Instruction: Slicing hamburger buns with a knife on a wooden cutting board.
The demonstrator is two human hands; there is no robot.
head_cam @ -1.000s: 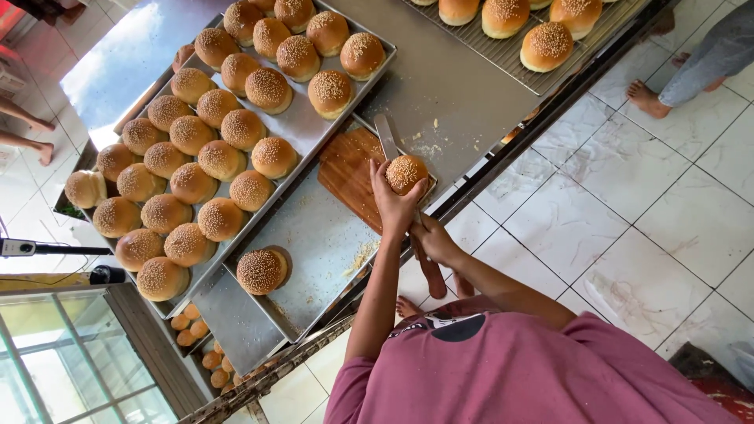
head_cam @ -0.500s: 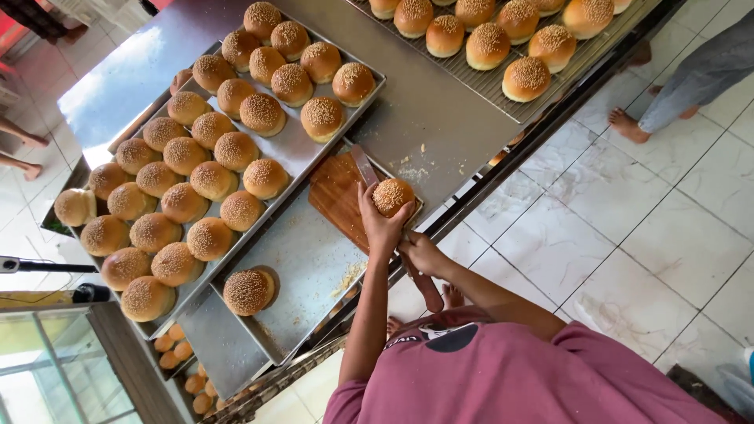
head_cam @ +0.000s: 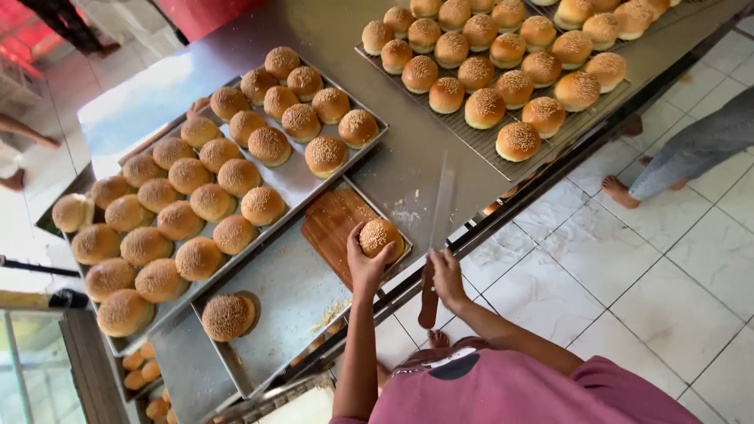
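The left hand (head_cam: 366, 263) has its grip clamped on a sesame bun (head_cam: 380, 235), pinning it to the wooden board (head_cam: 334, 224) that lies in the near steel tray (head_cam: 275, 306) on the desk (head_cam: 408, 157). The right hand (head_cam: 448, 276) is wrapped tight around a long knife (head_cam: 440, 228), blade raised just beside the bun. This looks like the slicing step; the cut calls for a level blade kept clear of the left fingers. Trays of whole buns (head_cam: 188, 177) sit to either side

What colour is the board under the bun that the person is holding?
Reddish brown wood: the cutting board shows best in the head view, under the sesame bun.
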